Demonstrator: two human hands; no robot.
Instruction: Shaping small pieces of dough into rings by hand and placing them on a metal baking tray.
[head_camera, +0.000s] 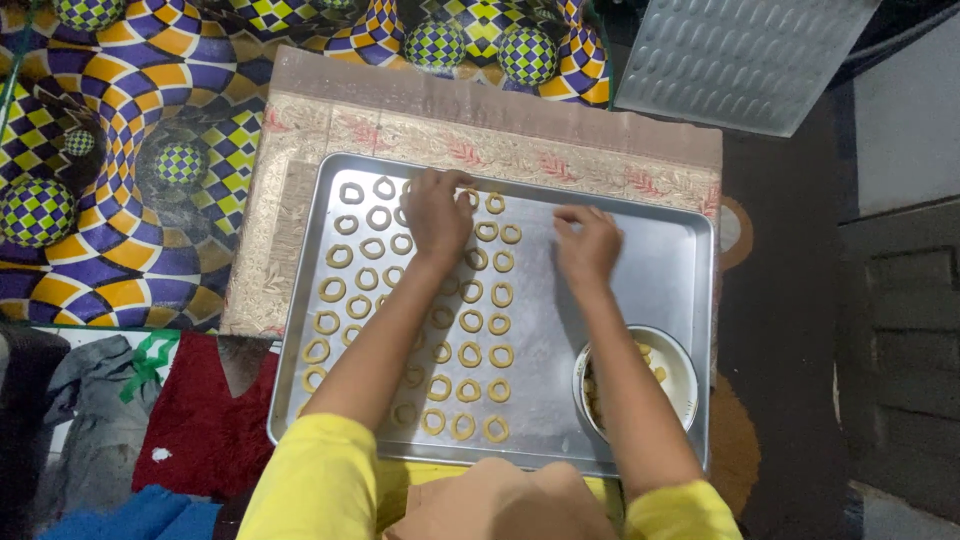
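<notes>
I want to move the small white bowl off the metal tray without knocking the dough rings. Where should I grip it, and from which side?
Probably best to pinch the small white bowl by its bare right rim, coming from the tray's right edge. The bowl sits upright in the near right corner of the rectangular metal tray, the person's right arm crosses its left rim, and the pale ring-shaped dough pieces lie to its left.

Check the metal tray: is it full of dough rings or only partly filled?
Partly filled. Dough rings cover the left half of the metal tray in rows; the right half is bare metal apart from a white bowl.
</notes>
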